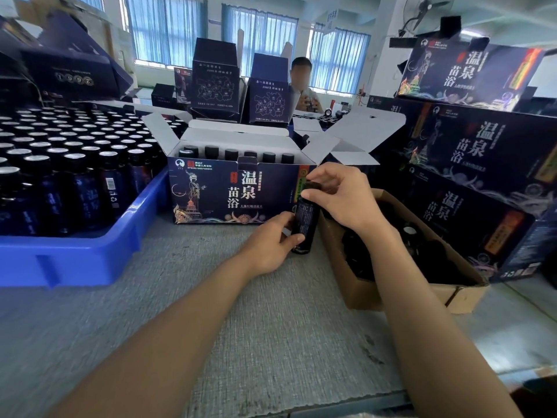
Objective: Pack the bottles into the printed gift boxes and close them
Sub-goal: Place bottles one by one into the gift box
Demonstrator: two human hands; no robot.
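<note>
Gripping a dark bottle (306, 218) round its lower body, the left hand (272, 241) has its fingers and thumb curled on the label. The right hand (343, 197) pinches the cap (312, 186) on the bottle's top with thumb and forefinger curled round it and the other fingers loosely bent. The bottle is upright, its base on or just above the table (241, 327); cannot tell which. It stands just beside the front right corner of the gift box (229, 194), at 3 o'clock of it.

The gift box is open, white flaps spread up and out, printed front facing the camera. Inside it, a row of packed bottles (230, 154) shows six black tops.

At 9 o'clock of the gift box is a blue tray (90, 251) full of silver-topped bottles (60, 164), standing upright and close together. At 4 o'clock is a brown carton (391, 297) under the right forearm, holding dark round items too dim to tell. At 2 o'clock, behind the carton, is a stack (470, 152) of closed boxes with the same print. At 12 o'clock two tall boxes (215, 76) stand with lids up, and a person (304, 86) sits behind them.
</note>
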